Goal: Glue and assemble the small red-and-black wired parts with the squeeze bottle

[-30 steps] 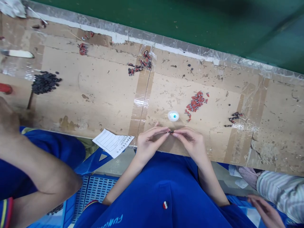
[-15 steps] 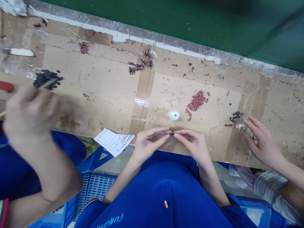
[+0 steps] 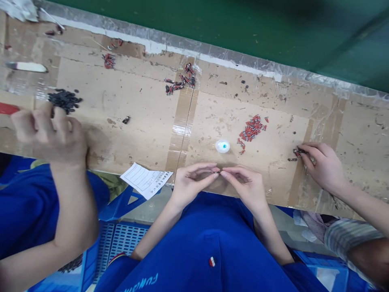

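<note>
My left hand [image 3: 196, 178] and my right hand [image 3: 243, 182] meet at the table's front edge, fingertips pinched on one small dark part [image 3: 219, 172] between them. Its details are too small to make out. Just beyond my fingers stands a small white translucent cup [image 3: 223, 146] with something blue in it. A pile of small red parts with metallic ends [image 3: 251, 128] lies to the cup's right, a few strays below it. Farther back, a cluster of red-and-black parts [image 3: 182, 81] rests on the tape seam.
At left a co-worker's hand [image 3: 54, 134] is by a pile of black pieces [image 3: 64, 100]. At right another person's hand [image 3: 323, 164] touches several dark parts [image 3: 294, 159]. A printed paper slip [image 3: 146, 180] overhangs the front edge. A white-handled tool [image 3: 30, 67] lies far left.
My hands stay nearly in place, still pinching the part. The right person's hand has reached left onto the dark parts. The left co-worker's hand has shifted, and a small dark piece now lies right of it.
</note>
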### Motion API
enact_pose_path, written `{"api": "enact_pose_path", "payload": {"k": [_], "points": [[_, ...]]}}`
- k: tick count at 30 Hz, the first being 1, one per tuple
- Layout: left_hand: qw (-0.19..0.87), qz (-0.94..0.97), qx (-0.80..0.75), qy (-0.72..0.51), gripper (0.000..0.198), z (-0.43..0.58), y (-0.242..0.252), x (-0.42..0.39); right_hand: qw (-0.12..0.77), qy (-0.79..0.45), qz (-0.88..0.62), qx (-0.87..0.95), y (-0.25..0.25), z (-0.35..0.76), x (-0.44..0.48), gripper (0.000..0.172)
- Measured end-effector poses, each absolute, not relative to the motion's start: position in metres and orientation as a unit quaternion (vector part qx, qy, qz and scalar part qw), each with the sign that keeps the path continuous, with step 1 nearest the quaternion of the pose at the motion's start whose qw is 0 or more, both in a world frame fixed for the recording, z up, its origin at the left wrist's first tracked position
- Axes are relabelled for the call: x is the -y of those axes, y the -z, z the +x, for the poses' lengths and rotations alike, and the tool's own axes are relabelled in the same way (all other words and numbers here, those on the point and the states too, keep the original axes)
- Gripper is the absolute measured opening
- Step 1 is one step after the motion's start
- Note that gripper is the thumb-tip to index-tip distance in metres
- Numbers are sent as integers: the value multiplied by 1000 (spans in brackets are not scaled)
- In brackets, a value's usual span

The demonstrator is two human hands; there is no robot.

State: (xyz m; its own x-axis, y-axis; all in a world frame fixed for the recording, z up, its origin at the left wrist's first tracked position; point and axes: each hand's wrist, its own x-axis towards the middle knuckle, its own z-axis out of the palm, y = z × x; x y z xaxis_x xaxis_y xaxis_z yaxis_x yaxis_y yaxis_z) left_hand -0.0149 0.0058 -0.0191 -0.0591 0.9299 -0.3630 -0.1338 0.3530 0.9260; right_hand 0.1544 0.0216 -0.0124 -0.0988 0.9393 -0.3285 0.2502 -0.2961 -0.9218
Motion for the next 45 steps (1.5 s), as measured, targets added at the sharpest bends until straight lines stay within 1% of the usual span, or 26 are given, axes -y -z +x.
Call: {"api": "enact_pose_path", "payload": {"k": [6,11,17,22,28,33,35,38,41,45], "points": [[604,320,-574,-451,29,-12,14,-7,308,-571,-612,452,7,150,-20,22],[596,284,-585,-470,29,-7,15,-8,341,-607,-604,388,8,148,-20,22],[593,247,-595,-482,33,-2,15,-8,354,-611,-570,418,7,149,-18,22],[587,251,-590,-494,30,1,11,-6,362,-590,-553,464,4,149,-16,16],[537,325,-586,-513,35,4,11,-5,365,-579,-561,465,5,151,-16,17],[558,379,-559,-483,34,-1,8,-6,366,-614,-562,416,9,155,-16,21],[540,407,-561,-477,29,-2,7,-6,356,-629,-569,393,9,155,-16,25],[483,456,-582,-468,18,-4,9,-5,332,-645,-575,379,9,154,-16,31],[436,514,-580,-457,10,-8,13,-6,321,-662,-563,375,9,153,-17,32],[414,584,-540,-443,12,-14,15,-7,308,-688,-549,362,8,154,-19,32]]}}
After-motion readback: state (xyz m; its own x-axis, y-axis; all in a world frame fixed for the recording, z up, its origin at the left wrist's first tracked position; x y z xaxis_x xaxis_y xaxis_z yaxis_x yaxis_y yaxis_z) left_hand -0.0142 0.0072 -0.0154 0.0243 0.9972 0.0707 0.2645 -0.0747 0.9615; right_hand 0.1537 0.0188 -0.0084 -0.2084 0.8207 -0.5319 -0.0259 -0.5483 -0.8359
